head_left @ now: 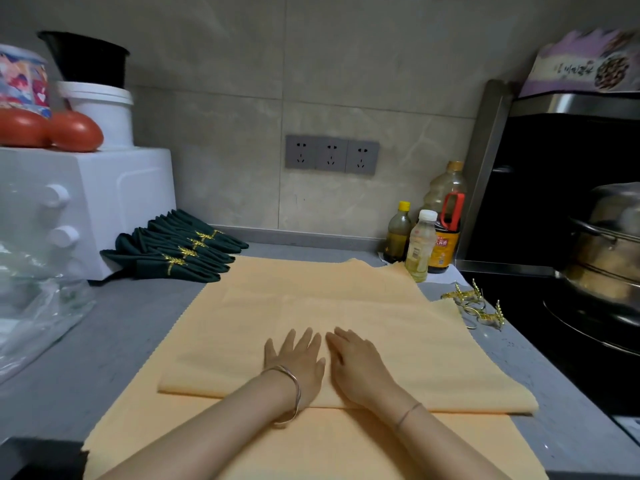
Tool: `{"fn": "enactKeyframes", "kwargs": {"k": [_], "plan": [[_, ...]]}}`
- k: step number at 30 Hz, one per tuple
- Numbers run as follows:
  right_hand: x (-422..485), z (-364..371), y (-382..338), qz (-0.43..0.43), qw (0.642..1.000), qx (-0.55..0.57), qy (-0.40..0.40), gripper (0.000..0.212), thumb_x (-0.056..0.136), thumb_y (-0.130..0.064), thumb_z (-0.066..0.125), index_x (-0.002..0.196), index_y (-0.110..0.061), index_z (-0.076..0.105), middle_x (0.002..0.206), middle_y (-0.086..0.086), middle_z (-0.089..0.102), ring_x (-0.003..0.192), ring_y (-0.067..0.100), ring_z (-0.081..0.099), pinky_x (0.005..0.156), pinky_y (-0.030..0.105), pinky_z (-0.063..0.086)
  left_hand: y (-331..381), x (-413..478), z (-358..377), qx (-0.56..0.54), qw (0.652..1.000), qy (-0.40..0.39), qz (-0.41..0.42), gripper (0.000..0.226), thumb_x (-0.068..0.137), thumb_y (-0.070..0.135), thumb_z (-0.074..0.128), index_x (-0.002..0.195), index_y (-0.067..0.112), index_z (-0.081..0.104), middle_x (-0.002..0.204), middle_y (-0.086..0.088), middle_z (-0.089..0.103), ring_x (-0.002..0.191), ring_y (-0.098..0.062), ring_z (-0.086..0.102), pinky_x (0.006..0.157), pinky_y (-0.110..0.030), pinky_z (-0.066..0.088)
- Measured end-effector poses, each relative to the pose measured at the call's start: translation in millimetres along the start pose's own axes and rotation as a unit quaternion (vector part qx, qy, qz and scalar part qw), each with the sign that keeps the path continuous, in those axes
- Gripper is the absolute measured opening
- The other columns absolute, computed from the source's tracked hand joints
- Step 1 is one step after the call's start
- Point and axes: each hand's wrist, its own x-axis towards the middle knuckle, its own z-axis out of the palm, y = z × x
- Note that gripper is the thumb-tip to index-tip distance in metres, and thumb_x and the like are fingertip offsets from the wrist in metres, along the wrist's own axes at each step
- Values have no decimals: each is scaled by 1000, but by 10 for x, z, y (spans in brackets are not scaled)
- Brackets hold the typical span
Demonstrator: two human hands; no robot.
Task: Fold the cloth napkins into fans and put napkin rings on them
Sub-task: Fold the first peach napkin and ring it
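A pale orange cloth napkin (311, 299) lies spread on the grey counter, with its near part folded over into a wide band. My left hand (296, 358) and my right hand (356, 362) lie flat side by side on that band, fingers straight, pressing it down. Several gold napkin rings (474, 306) sit loose on the counter to the right of the napkin. At the back left, several dark green napkins (176, 247) lie folded in a row, each with a gold ring on it.
A white appliance (86, 209) with tomatoes and a white tub on top stands at the left, with a plastic bag (38, 313) in front. Oil and sauce bottles (429, 233) stand at the back right. A black stove with a steel pot (609, 244) fills the right.
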Motion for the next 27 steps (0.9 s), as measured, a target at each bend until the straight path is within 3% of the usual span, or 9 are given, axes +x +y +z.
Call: {"fn": "enactKeyframes", "kwargs": {"k": [4, 12, 27], "plan": [[-92, 59, 17, 11, 999, -33, 0, 47, 102, -35, 18, 148, -25, 25, 157, -6, 16, 145, 15, 11, 115, 35, 8, -22, -62, 72, 4, 1000, 25, -13, 55, 101, 43, 6, 152, 27, -9, 158, 12, -15, 146, -17, -14, 116, -50, -8], [-243, -75, 449, 75, 996, -45, -23, 53, 98, -54, 20, 149, -39, 15, 159, -8, 5, 147, 15, 0, 117, 40, 2, -265, -130, 67, -17, 998, 40, -53, 68, 94, 63, 9, 152, 32, -8, 158, 13, -15, 146, -16, -15, 116, -49, -9], [-629, -489, 1485, 196, 978, -72, -4, 62, 100, -51, 20, 152, -19, 11, 160, -4, 5, 147, 13, 3, 119, 33, 6, -868, -135, -3, -42, 989, 58, -126, 69, 94, 64, 11, 152, 31, -4, 159, 11, -11, 147, -17, -11, 118, -44, -6]]}}
